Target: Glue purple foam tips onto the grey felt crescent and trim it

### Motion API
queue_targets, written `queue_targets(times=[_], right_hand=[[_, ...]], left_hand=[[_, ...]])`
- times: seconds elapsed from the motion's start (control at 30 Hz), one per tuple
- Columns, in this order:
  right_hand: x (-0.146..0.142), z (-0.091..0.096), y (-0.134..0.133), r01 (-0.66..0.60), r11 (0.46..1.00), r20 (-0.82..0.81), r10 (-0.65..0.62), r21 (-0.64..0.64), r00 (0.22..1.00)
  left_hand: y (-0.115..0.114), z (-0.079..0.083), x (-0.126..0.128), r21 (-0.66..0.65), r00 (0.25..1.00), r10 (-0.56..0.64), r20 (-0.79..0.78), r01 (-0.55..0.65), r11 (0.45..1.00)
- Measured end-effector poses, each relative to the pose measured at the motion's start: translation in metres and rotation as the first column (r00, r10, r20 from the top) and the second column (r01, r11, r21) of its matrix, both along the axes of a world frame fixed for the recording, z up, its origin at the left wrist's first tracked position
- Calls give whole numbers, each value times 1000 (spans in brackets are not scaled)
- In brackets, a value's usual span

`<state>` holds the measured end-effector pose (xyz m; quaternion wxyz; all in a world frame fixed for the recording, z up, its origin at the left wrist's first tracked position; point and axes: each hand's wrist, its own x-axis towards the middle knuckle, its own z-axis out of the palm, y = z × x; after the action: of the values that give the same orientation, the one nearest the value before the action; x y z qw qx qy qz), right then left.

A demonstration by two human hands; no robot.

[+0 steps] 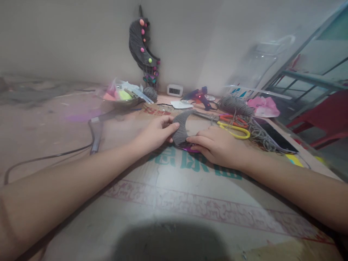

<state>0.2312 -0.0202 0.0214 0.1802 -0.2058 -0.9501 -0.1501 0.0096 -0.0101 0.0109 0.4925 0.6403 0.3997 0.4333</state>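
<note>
My left hand (156, 133) pinches the near end of a crescent shape wrapped in grey yarn (181, 125), thumb on top. My right hand (216, 145) presses down on the same end from the right, fingers bent over the yarn and over a purple patch (189, 148) that shows under it. The crescent lies on a flattened cardboard sheet (174, 188) with green print. Grey yarn trails from it toward a loose skein (236, 106) at the back right.
Orange and yellow scissors (234, 127) lie right of the crescent. A blue glue gun (198, 96), a small white clock (174, 90), a bowl of coloured bits (121, 97) and a finished grey crescent with pompoms (143, 47) stand by the wall. A black cable (94, 136) runs left; a phone (277, 137) lies right.
</note>
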Motion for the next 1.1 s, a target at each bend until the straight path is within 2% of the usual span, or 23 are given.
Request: queue_targets(times=[0.53,0.73,0.87,1.1], right_hand=[[4,-2,1,-16,1000,25,16,17,1000],[3,-1,1,-3,1000,-62,1,-23,998],[3,0,2,-7,999,-60,5,-33,998],[1,0,-2,-41,999,-21,42,12,999]], left_hand=[[-3,4,1,-17,1000,10,-12,-10,1000],[-3,3,1,-18,1000,0,-18,0,1000],[-1,1,0,-3,1000,-11,-19,11,1000],[-1,0,0,-4,1000,-18,-18,18,1000]])
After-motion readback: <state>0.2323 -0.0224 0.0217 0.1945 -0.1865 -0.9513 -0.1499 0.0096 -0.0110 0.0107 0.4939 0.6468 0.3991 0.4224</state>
